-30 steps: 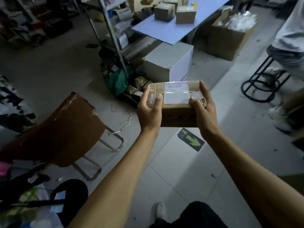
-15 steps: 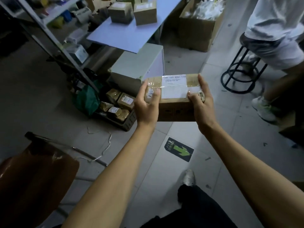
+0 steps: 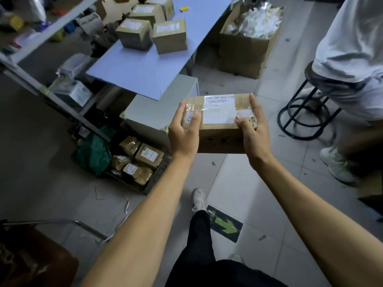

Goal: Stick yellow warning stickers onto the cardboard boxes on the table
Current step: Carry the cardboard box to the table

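Head view, looking down past two bare forearms: a cardboard box is held in the air above the tiled floor, short of the near corner of the table. The left hand clasps the box's left end, thumb lying on the taped top and fingers wrapped down the side. The right hand clasps the right end the same way, thumb on top near a white label and fingers along the far edge. Printed characters run across the top of that label.

On the table's blue surface, toward its far end, stands a cluster of smaller cardboard boxes, each with a white label on top; two sit nearest the near edge, side by side and almost touching. A small yellow item lies near the table's far right edge; what it is cannot be told.

Below the table's near corner stands a grey cabinet, and beside it on the floor a dark crate full of taped parcels. At the right, another person in light clothing sits on a black stool. A large open carton stands on the floor beyond the table's right edge.
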### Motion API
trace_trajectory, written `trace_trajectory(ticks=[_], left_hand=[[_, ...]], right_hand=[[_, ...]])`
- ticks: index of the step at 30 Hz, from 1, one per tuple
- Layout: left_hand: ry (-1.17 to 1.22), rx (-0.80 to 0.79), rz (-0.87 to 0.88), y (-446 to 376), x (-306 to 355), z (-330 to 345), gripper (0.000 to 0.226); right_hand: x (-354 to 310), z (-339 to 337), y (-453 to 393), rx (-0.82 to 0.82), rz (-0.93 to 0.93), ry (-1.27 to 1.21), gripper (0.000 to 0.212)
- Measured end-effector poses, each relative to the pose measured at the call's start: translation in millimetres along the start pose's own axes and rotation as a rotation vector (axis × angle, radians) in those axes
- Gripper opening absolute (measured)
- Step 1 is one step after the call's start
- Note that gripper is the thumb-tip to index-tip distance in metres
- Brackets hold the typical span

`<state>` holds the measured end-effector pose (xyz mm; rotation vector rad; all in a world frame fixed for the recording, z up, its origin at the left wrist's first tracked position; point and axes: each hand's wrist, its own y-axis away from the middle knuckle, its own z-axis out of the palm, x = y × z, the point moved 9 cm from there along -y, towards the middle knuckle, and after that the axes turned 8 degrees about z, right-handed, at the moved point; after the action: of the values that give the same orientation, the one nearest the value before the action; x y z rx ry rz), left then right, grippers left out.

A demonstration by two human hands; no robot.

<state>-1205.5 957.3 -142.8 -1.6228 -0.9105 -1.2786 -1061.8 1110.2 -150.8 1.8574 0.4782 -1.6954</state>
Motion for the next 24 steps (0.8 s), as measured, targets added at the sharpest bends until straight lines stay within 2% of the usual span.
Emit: trace_trajectory(ticks=[10, 19, 24], left_hand=[[0.067, -0.113, 0.008, -219.2, -16.7, 79.4, 0.059], [0.024, -0.138, -0.014, -352.0, -43.4, 171.0, 0.058], [0.023, -0.124, -0.030, -420.4, -58.9, 239.8, 0.058]], right_hand=[[-56.0, 37.1, -196.9, 0.124, -0.031, -0.025, 0.068], [-65.5, 26.4, -347.3, 0.193, -0.014, -0.082, 0.070], [-68.5, 3.8, -446.6, 0.180, -0.026, -0.105, 0.070]])
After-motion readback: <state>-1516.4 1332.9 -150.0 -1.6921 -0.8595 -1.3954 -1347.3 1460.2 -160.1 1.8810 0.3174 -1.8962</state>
